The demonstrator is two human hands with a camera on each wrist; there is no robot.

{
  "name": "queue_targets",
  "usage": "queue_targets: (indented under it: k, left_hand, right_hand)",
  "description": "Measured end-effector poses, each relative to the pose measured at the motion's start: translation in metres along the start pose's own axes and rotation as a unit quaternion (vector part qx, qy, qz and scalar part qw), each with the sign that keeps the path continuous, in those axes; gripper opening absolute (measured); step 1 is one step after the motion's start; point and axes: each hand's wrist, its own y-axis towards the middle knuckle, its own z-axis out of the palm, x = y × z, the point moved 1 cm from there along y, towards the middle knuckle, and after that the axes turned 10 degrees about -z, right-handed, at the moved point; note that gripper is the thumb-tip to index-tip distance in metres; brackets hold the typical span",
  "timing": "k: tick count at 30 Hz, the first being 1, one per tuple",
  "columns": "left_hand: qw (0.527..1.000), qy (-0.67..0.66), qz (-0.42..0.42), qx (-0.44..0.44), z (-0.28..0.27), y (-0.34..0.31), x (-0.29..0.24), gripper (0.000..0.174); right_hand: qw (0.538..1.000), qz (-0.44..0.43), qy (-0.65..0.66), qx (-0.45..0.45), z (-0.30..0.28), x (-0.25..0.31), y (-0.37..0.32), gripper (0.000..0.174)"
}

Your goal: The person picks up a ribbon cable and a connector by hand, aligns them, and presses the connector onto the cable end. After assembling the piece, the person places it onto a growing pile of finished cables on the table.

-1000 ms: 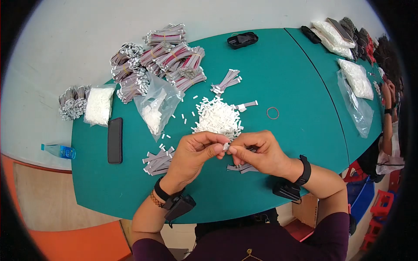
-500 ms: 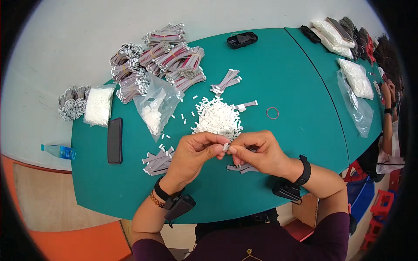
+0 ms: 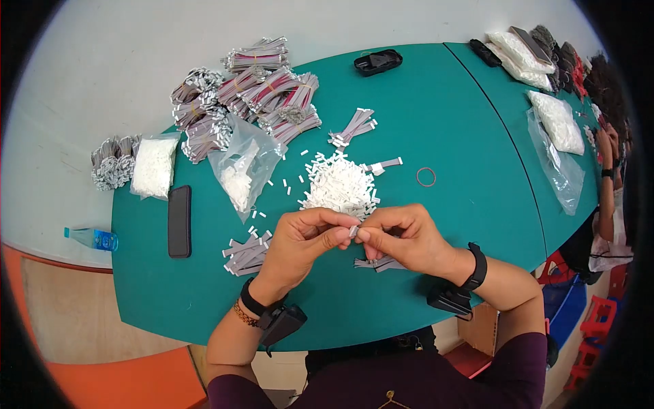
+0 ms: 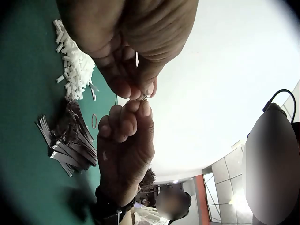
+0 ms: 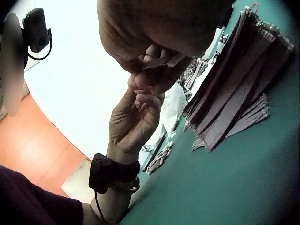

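Observation:
In the head view the left hand and right hand meet fingertip to fingertip just below a heap of small white pieces. Both pinch a small whitish connector between thumb and index finger; its details are mostly covered. Grey flat cables lie under the right hand, and another group of cables lies left of the left hand. The left wrist view shows a sliver of the connector between the fingertips. A strip shows inside the right hand in the right wrist view.
Bundled cables are piled at the back left, beside an open clear bag and a full white bag. A phone, a bottle, a red rubber band and a black case are around. Another person's arm is at far right.
The small connector appears slightly turned between the fingertips. Both hands otherwise keep their place and grip.

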Motion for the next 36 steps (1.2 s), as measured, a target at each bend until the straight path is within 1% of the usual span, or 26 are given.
queue_targets:
  k: [4, 7, 13, 19, 25, 31, 36]
  left_hand:
    - [1.0, -0.008, -0.006, 0.004, 0.0004, -0.0005, -0.0011, 0.018]
    - [1.0, 0.011, -0.004, 0.001, -0.0004, -0.0007, -0.0008, 0.018]
    - [0.995, 0.098, 0.019, -0.01, 0.0034, -0.0028, -0.0088, 0.018]
    - [0.984, 0.163, 0.065, -0.027, 0.0024, -0.0026, -0.0046, 0.017]
    - [0.991, 0.125, 0.048, -0.012, 0.0014, -0.002, -0.0078, 0.018]
    - [0.987, 0.149, 0.054, -0.011, 0.0018, -0.0028, -0.0083, 0.019]
    - [0.969, 0.226, 0.092, -0.046, 0.0029, -0.0031, -0.0076, 0.015]
  right_hand:
    - [1.0, 0.003, -0.003, 0.0, 0.0005, 0.0006, -0.0004, 0.015]
    - [1.0, 0.016, -0.001, 0.002, -0.0002, 0.0005, -0.0003, 0.016]
    - [0.999, 0.038, 0.011, 0.002, -0.0014, -0.0026, -0.0003, 0.02]
    - [0.999, 0.052, 0.018, 0.003, -0.0019, -0.0024, 0.0004, 0.02]
    - [0.997, 0.068, 0.03, 0.002, -0.0028, 0.0006, 0.0022, 0.019]
    - [0.995, 0.088, 0.05, 0.01, -0.0028, 0.0011, 0.0021, 0.019]
    - [0.993, 0.102, 0.06, 0.008, -0.0017, 0.0007, 0.0016, 0.019]
